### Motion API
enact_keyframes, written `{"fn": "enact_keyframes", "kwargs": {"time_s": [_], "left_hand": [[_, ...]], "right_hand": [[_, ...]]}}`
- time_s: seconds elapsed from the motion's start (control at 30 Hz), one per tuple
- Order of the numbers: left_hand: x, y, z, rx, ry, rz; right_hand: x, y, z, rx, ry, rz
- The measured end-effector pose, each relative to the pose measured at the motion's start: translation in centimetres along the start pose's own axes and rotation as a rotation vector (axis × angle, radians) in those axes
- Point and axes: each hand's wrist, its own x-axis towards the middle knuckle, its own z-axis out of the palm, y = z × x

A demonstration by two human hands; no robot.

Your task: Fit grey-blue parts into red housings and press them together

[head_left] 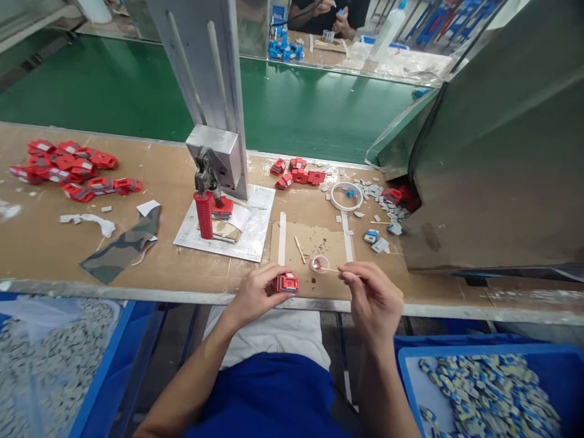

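Observation:
My left hand (259,293) is closed around a small red plastic toy car part (288,282), held just above the front of the bench. Between the thumb and fingers of my right hand (375,298) is a thin wooden stick (332,270). Its far tip reaches into a small clear round cup (319,263) with a little dark matter inside. Beside the cup lies another short pale stick (300,249) on a cardboard sheet (279,240) speckled with brown bits.
A toggle clamp press with a red handle (204,216) stands left of centre. Red parts (64,164) are heaped at left, more (298,172) behind the cardboard. A tape roll (347,196) and grey chips lie right. Blue bins (493,350) flank me; a co-worker's hands (340,21) show beyond the green belt.

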Motion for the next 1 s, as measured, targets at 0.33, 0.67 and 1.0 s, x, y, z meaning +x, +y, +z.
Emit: {"fn": "enact_keyframes", "kwargs": {"time_s": [0.33, 0.67, 1.0], "left_hand": [[-0.5, -1.3, 0.3, -0.276, 0.012, -0.203], [-0.4, -0.9, 0.1, -0.371, 0.008, -0.188], [-0.9, -1.4, -0.5, -0.550, 0.028, -0.104]], "right_hand": [[-1.1, 2.9, 2.3, 0.015, -0.126, 0.140], [3.7, 11.1, -3.9, -0.433, 0.213, 0.514], [1.0, 7.0, -5.1, 0.114, 0.087, 0.417]]}}
